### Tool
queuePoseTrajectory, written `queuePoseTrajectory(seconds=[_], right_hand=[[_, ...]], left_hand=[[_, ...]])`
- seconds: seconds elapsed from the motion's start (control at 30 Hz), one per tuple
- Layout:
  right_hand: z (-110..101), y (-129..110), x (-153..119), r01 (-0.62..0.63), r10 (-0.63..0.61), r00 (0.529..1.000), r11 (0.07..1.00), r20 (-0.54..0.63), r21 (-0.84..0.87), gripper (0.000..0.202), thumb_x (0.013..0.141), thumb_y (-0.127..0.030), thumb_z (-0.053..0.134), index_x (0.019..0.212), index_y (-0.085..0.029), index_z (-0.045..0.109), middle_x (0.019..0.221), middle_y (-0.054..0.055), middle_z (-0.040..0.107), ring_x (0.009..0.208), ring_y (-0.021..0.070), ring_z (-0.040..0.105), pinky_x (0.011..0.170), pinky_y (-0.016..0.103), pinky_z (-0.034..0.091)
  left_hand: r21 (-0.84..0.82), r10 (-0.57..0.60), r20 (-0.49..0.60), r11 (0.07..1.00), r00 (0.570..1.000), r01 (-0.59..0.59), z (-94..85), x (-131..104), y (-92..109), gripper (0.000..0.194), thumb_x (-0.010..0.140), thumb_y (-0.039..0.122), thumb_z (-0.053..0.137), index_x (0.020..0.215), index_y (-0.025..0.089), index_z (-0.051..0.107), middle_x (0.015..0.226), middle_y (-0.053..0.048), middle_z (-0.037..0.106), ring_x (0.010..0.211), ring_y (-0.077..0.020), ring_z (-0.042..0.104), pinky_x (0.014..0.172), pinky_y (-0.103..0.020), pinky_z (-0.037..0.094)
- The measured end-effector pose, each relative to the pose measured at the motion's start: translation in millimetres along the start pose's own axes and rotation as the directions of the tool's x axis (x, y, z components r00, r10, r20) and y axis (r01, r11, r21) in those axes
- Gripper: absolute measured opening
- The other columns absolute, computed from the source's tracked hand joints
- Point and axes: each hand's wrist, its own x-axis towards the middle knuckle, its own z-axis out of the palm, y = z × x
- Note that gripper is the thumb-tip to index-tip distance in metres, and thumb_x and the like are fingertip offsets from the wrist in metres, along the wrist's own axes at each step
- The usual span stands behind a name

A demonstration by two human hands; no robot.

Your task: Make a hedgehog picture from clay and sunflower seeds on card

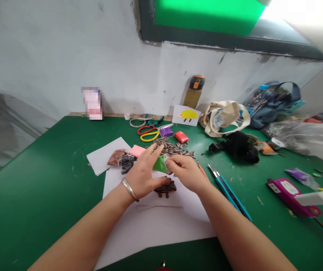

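Note:
Between my hands is a small green clay packet (pixel 159 165) in clear wrapping. My right hand (pixel 189 172) is closed, its thumb and forefinger pinching the wrapping at the packet's right end. My left hand (pixel 142 174) has its fingers stretched out and apart just left of the packet; whether they touch it is hidden. Below its thumb lies a small hedgehog figure (pixel 167 186) covered in dark seeds, with brown feet, partly hidden by the hand. The figure rests on white paper (pixel 155 226). Behind the hands is a pile of striped sunflower seeds (pixel 172 146).
Brown (pixel 117 157), black (pixel 126 163) and pink clay packets (pixel 137 151) lie left. Purple (pixel 166 131) and red packets (pixel 181 136) and scissors (pixel 150 133) sit behind. A blue utility knife (pixel 229 194) and magenta glue gun (pixel 293 196) lie right. A hedgehog drawing (pixel 186 115) leans near a bottle (pixel 193 92).

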Motion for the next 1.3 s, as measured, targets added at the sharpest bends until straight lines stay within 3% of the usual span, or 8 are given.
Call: queuePoseTrajectory(seconds=[0.1, 0.2, 0.3, 0.43, 0.63, 0.83, 1.13, 1.3], right_hand=[[0, 2, 0, 0.012, -0.012, 1.0, 1.0, 0.008, -0.005, 0.026, 0.084, -0.03, 0.047, 0.062, -0.017, 0.054, 0.059, -0.003, 0.051, 0.058, 0.0105, 0.048, 0.053, 0.022, 0.037], [1, 4, -1, 0.003, -0.002, 0.996, 1.0, -0.093, 0.019, 0.012, 0.081, -0.03, 0.053, 0.077, -0.019, 0.058, 0.065, -0.003, 0.053, 0.06, 0.0109, 0.05, 0.056, 0.023, 0.041], [0, 4, -2, 0.131, -0.131, 0.967, 0.991, -0.217, -0.013, 0.012, 0.077, -0.022, 0.059, 0.088, -0.021, 0.056, 0.08, -0.001, 0.055, 0.068, 0.0114, 0.053, 0.062, 0.024, 0.046], [-1, 3, -3, 0.27, -0.284, 0.947, 0.957, -0.149, -0.108, 0.007, 0.079, -0.017, 0.057, 0.082, -0.021, 0.062, 0.092, 0.001, 0.054, 0.075, 0.0109, 0.054, 0.066, 0.023, 0.046], [1, 5, -1, 0.128, -0.142, 0.986, 0.981, -0.093, -0.146, 0.012, 0.077, -0.022, 0.063, 0.087, -0.024, 0.069, 0.088, 0.001, 0.058, 0.074, 0.0119, 0.054, 0.066, 0.026, 0.044], [-1, 6, 1, 0.126, -0.119, 0.992, 0.973, 0.044, -0.192, 0.01, 0.078, -0.023, 0.061, 0.071, -0.023, 0.068, 0.077, -0.001, 0.057, 0.076, 0.0131, 0.052, 0.066, 0.026, 0.039], [6, 5, 0, 0.104, -0.129, 0.986, 0.972, -0.109, -0.208, 0.014, 0.073, -0.014, 0.056, 0.061, -0.019, 0.06, 0.068, -0.001, 0.053, 0.07, 0.0126, 0.05, 0.064, 0.026, 0.038], [5, 5, 1, 0.096, -0.104, 0.993, 0.987, -0.063, -0.13, 0.008, 0.077, -0.023, 0.059, 0.073, -0.022, 0.066, 0.076, -0.001, 0.056, 0.071, 0.0122, 0.052, 0.066, 0.026, 0.039]], left_hand=[[-0.013, 0.016, 0.003, 1.0, 1.0, -0.016, 5.2, -2, -4, 0.059, 0.077, 0.025, 0.06, 0.132, 0.017, 0.038, 0.129, -0.012, 0.053, 0.119, -0.0231, 0.049, 0.101, -0.041, 0.039], [0.025, 0.031, -0.032, 0.999, 0.999, -0.03, 7.5, -2, -5, 0.051, 0.078, 0.023, 0.057, 0.127, 0.017, 0.044, 0.122, -0.011, 0.059, 0.112, -0.0227, 0.054, 0.098, -0.041, 0.043], [0.065, 0.042, -0.053, 0.997, 0.998, -0.039, 8.2, -2, -6, 0.049, 0.078, 0.024, 0.058, 0.126, 0.015, 0.045, 0.12, -0.011, 0.06, 0.111, -0.0235, 0.055, 0.096, -0.041, 0.045], [0.108, 0.069, -0.091, 0.992, 0.994, -0.059, 10.0, -2, -9, 0.047, 0.081, 0.027, 0.057, 0.125, 0.014, 0.046, 0.118, -0.013, 0.061, 0.109, -0.0235, 0.057, 0.094, -0.04, 0.047], [0.17, 0.142, -0.1, 0.978, 0.985, -0.123, 11.4, -2, -10, 0.046, 0.084, 0.026, 0.054, 0.127, 0.011, 0.044, 0.116, -0.014, 0.062, 0.106, -0.0247, 0.059, 0.091, -0.041, 0.048], [0.193, 0.15, -0.071, 0.972, 0.986, -0.134, 14.4, -3, -7, 0.042, 0.083, 0.02, 0.05, 0.123, 0.008, 0.048, 0.113, -0.015, 0.063, 0.104, -0.0251, 0.059, 0.09, -0.04, 0.049], [0.212, 0.104, -0.059, 0.973, 0.993, -0.09, 16.9, -3, -5, 0.045, 0.082, 0.02, 0.048, 0.126, 0.009, 0.046, 0.118, -0.016, 0.061, 0.107, -0.0265, 0.057, 0.092, -0.043, 0.047], [0.231, 0.097, -0.091, 0.97, 0.991, -0.074, 14.8, -3, -6, 0.045, 0.082, 0.022, 0.052, 0.124, 0.006, 0.047, 0.116, -0.017, 0.061, 0.105, -0.026, 0.059, 0.09, -0.04, 0.048]])
